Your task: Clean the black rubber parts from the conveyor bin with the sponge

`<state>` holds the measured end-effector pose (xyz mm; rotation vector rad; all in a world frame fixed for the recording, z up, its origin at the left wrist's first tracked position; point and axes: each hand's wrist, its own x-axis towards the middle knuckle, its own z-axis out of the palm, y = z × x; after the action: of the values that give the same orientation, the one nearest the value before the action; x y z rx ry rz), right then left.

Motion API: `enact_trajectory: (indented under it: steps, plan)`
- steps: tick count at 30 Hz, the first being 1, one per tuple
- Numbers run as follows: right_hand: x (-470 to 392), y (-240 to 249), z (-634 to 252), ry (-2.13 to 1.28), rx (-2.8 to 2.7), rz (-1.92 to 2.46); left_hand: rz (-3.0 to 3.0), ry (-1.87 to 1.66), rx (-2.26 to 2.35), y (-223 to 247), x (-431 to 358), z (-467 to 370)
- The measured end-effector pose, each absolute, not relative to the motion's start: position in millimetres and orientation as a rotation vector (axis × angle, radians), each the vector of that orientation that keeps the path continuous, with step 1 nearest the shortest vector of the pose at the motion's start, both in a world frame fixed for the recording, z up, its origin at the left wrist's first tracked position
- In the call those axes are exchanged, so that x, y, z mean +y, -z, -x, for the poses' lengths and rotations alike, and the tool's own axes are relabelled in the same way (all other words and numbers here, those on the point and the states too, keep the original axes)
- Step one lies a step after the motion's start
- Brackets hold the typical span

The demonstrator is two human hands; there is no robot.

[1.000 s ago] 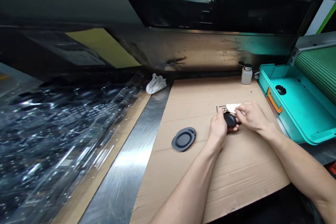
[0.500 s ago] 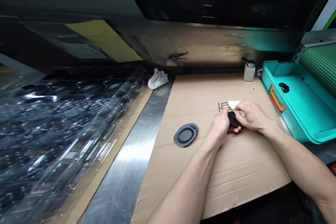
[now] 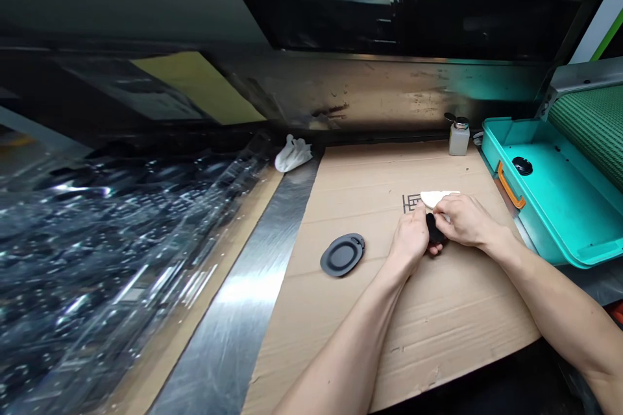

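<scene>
I get no gap between the left hand and the right hand: a black piece fills it, with a white pad just behind. Left of them, bare cardboard gives me a flat path, interrupted only by a low grey disc. Nearer, I could enter the wedge between the forearms. Ahead, a bottle stands before the metal panel, which shuts off the back. On the right, I must clear the teal bin's raised wall and orange handle.
</scene>
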<state>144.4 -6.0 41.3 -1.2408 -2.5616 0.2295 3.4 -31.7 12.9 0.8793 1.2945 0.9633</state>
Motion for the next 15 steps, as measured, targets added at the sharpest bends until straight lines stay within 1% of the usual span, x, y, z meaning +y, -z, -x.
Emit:
enact_trajectory:
  steps: [3,6,10,15]
  plan:
    - [-5.5,-43.3,-146.4,-0.281,-2.534,1.197,-0.86,-0.967,1.275,-15.1,-33.3,-5.1]
    - [-4.7,-46.4,-148.6,-0.346,-2.524,1.251,-0.822,-0.981,1.267,-16.4,-31.6,-5.4]
    - [-4.3,-50.0,-150.3,-0.432,-2.445,1.271,-0.661,-1.016,1.242,-22.3,-27.7,-3.9]
    - [-5.0,-46.3,-146.2,-0.408,-2.416,1.198,-0.699,-1.017,1.251,-20.1,-26.8,-3.8]
